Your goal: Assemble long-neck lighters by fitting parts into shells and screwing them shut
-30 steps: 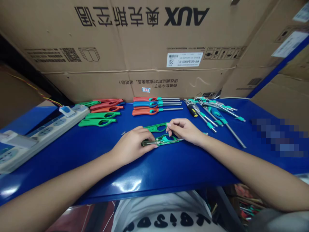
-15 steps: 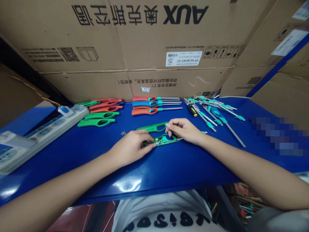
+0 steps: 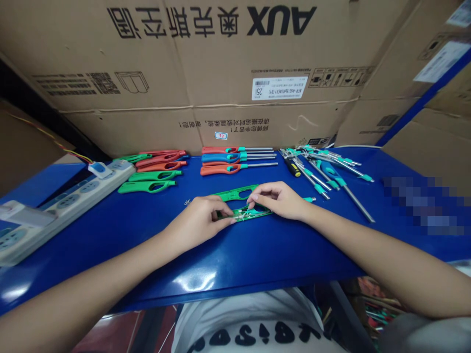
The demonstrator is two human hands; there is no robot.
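Low over the blue table, my left hand [image 3: 200, 215] grips the left end of an opened green lighter body [image 3: 243, 216] between thumb and fingers. Inside that half lie a teal trigger and thin pale wires. My right hand [image 3: 279, 200] is closed over the right part of it, fingertips at the trigger and wires; whatever they pinch is hidden. A metal tube with a teal tip [image 3: 309, 199] pokes out beyond the right hand. The other green shell half [image 3: 235, 193] lies just behind, partly covered by both hands. Several tiny screws [image 3: 187, 202] rest left of it.
Green and red lighter shells [image 3: 147, 186] lie at the back left, beside a white power strip [image 3: 66, 208]. Finished-looking lighters [image 3: 221, 169] sit at the back middle. Back right are metal tubes with wires [image 3: 320, 171] and a black-yellow screwdriver [image 3: 294, 168]. Cardboard [image 3: 221, 59] stands behind.
My right hand has shifted slightly left and down onto the trigger and wires. More of the metal tube's teal tip shows at its right. My left hand keeps its hold on the body.
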